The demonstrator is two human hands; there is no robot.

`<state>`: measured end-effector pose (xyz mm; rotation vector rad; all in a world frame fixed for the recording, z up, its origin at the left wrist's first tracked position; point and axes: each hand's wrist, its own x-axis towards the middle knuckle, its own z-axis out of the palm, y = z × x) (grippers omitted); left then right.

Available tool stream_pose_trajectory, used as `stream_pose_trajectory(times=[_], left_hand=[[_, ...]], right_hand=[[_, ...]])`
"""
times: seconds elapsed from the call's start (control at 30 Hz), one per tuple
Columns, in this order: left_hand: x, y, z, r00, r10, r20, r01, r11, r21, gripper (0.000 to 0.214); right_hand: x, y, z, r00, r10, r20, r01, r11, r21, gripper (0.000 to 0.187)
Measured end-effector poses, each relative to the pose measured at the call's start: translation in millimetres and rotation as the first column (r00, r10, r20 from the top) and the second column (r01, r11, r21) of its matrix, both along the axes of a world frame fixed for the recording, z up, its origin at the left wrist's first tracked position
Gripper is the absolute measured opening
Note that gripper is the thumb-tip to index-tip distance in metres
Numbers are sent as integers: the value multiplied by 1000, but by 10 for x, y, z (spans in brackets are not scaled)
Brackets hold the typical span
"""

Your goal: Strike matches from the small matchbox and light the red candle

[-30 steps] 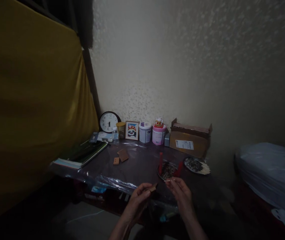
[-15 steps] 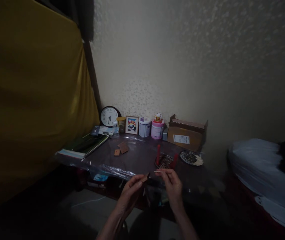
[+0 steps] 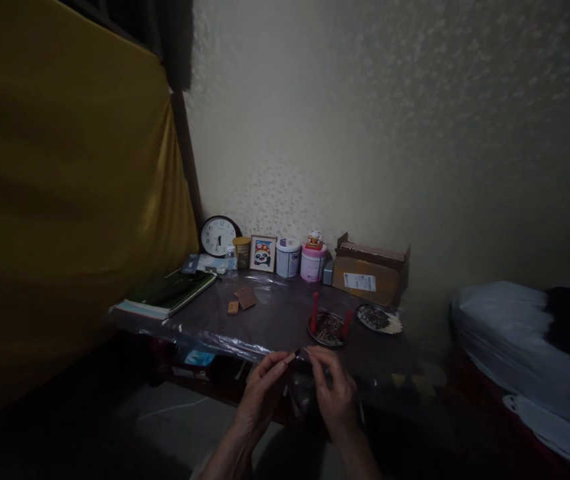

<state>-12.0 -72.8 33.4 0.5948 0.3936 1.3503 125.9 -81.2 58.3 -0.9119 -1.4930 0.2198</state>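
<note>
Pinched in my left hand is a small brown matchbox, its dark side edge turned towards the right. My right hand grips a thin pale matchstick between thumb and fingers; its tip is close to the matchbox, and I cannot tell if they touch. No flame shows. Beyond my right hand, a round plate carries dark bits and two red candles, a left one upright and a right one slightly tilted. Matchsticks lie on another plate to the right.
On the dark, plastic-covered table lie small brown boxes and a large book. Along the wall stand a clock, a framed panda picture, a white tin, a pink tin and a cardboard box.
My right hand has moved left and slightly down, bringing the matchstick close to the matchbox. My left hand has hardly moved. The view has shifted slightly.
</note>
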Motion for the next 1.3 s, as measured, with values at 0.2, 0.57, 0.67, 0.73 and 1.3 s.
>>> stream_pose_trajectory(times=[0.2,0.57,0.67,0.73,1.3], left_hand=[[43,-39,126,1000,31,-5,-31,999,-30,16],[17,-44,91,998,38,-48,-40,998,-40,16],[12,-27,48,997,44,-60,-47,998,-45,15],[16,-22,32,997,48,-59,-51,998,-47,15],[99,-13,82,999,52,-4,-52,998,-41,14]], right_hand=[[91,48,-35,960,-83,266,9,963,269,25],[246,322,-229,969,-220,115,212,974,82,10],[192,252,-164,978,-201,55,198,979,47,10],[154,211,-141,982,-187,27,185,982,42,9],[89,44,-40,975,-109,195,54,962,266,18]])
